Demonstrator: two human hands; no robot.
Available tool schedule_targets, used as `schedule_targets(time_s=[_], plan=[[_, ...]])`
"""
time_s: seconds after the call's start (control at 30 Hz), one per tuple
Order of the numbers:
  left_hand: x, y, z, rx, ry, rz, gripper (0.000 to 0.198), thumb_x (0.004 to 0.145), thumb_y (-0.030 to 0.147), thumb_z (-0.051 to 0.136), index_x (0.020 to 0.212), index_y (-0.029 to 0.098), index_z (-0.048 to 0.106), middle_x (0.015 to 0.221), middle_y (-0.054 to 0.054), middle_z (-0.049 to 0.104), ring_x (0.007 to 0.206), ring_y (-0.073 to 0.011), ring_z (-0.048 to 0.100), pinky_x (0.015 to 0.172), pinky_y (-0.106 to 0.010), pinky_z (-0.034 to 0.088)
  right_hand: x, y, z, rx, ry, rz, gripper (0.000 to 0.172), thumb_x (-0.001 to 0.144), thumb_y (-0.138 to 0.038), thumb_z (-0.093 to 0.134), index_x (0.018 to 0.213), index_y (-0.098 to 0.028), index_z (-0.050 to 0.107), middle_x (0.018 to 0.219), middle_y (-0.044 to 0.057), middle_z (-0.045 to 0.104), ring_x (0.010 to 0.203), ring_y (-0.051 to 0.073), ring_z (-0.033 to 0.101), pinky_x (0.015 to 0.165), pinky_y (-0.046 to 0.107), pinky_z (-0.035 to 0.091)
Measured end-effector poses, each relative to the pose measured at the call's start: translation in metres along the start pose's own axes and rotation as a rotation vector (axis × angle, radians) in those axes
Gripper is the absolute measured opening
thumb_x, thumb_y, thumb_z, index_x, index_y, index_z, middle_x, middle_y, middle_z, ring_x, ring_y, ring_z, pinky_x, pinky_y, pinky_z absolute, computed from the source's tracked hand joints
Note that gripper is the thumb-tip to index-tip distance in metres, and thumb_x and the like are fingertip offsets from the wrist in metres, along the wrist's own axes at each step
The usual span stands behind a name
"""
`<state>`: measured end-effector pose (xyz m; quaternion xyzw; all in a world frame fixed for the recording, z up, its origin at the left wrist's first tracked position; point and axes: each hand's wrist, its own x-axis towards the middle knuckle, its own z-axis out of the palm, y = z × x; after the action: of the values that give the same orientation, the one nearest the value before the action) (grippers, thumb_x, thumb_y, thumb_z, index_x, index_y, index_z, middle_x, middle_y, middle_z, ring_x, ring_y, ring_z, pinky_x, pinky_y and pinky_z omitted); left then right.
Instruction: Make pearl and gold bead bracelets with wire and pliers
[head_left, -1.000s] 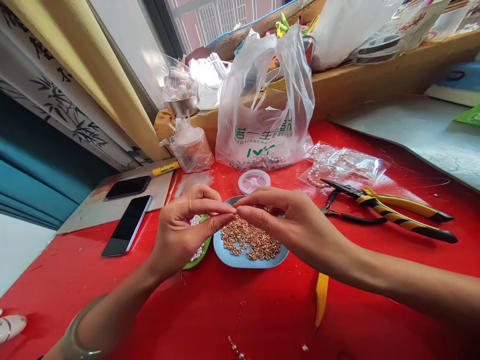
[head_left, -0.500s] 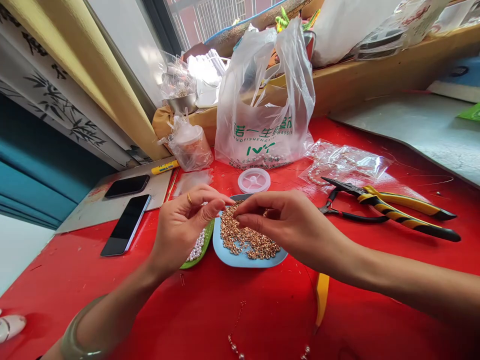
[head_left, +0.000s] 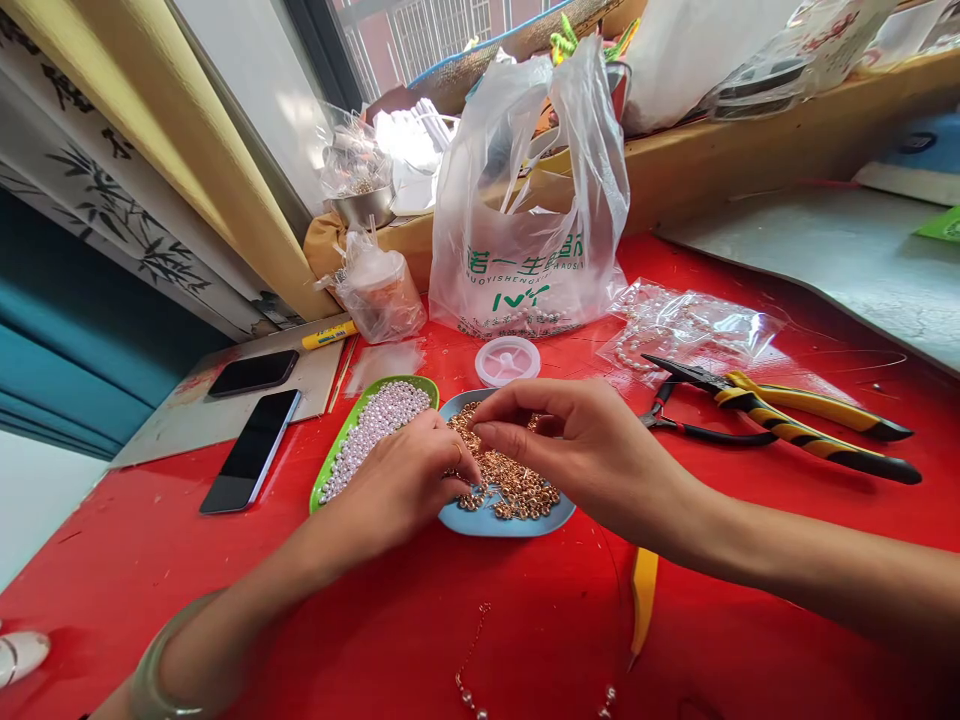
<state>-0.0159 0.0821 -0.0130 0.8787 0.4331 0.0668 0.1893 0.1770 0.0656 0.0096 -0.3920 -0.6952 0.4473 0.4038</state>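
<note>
My left hand (head_left: pixel 424 470) reaches over the near left side of a blue tray (head_left: pixel 506 526), its fingertips down at the gold beads (head_left: pixel 525 490) and drawn together. Whatever they pinch is hidden. Above the tray's right side, my right hand (head_left: pixel 570 430) holds thumb and forefinger pressed together; what is between them is too small to make out. Left of the blue tray, partly behind my left hand, a green tray (head_left: pixel 319 490) holds pearly white beads (head_left: pixel 379 430). Near the front edge of view lies a beaded chain (head_left: pixel 466 690), cut off by the frame.
Pliers (head_left: pixel 787 410) with yellow-black handles lie at right on the red table (head_left: pixel 360 620). Yellow tweezers (head_left: pixel 643 600) rest below my right forearm. Behind the trays are a clear round spool (head_left: pixel 508 361) and a plastic bag (head_left: pixel 529 240). Phones (head_left: pixel 251 450) lie at left.
My left hand has moved right and down from beside my right hand to the gold beads, uncovering the green tray. My right hand has stayed nearly still.
</note>
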Motion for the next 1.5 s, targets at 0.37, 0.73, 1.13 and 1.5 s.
schedule_targets(time_s=[0.37, 0.73, 1.13, 1.5], plan=[[0.001, 0.019, 0.001, 0.173, 0.022, -0.033, 0.016, 0.076, 0.011, 0.059, 0.075, 0.023, 0.069, 0.085, -0.005, 0.066, 0.089, -0.0248, 0.056, 0.07, -0.035, 0.045, 0.0, 0.002, 0.001, -0.008, -0.003, 0.006, 0.015, 0.08, -0.015, 0.054, 0.082, -0.012, 0.069, 0.073, 0.003, 0.069, 0.062, 0.011, 0.059, 0.054, 0.024, 0.045], [0.001, 0.019, 0.01, 0.273, 0.081, -0.071, 0.013, 0.076, 0.02, 0.054, 0.075, 0.02, 0.066, 0.079, -0.006, 0.063, 0.076, -0.0225, 0.057, 0.056, -0.03, 0.038, 0.001, 0.003, 0.002, -0.035, 0.017, -0.058, 0.015, 0.079, -0.012, 0.054, 0.079, -0.013, 0.068, 0.072, 0.001, 0.069, 0.064, 0.009, 0.06, 0.056, 0.021, 0.042], [0.004, 0.02, 0.01, 0.335, 0.05, -0.082, 0.014, 0.078, 0.024, 0.053, 0.073, 0.021, 0.066, 0.078, -0.007, 0.063, 0.081, -0.0262, 0.058, 0.05, -0.028, 0.031, 0.001, 0.003, 0.002, -0.022, 0.009, -0.051, 0.015, 0.079, -0.011, 0.053, 0.079, -0.011, 0.068, 0.072, 0.002, 0.069, 0.063, 0.009, 0.06, 0.055, 0.021, 0.045], [0.006, 0.013, 0.0, -0.073, 0.093, -0.027, 0.009, 0.079, 0.022, 0.057, 0.08, 0.018, 0.065, 0.082, -0.005, 0.063, 0.081, -0.0208, 0.055, 0.068, -0.032, 0.042, 0.0, 0.002, 0.002, -0.035, 0.027, -0.022, 0.013, 0.08, -0.016, 0.057, 0.079, -0.015, 0.069, 0.075, 0.002, 0.071, 0.069, 0.013, 0.063, 0.06, 0.025, 0.047]])
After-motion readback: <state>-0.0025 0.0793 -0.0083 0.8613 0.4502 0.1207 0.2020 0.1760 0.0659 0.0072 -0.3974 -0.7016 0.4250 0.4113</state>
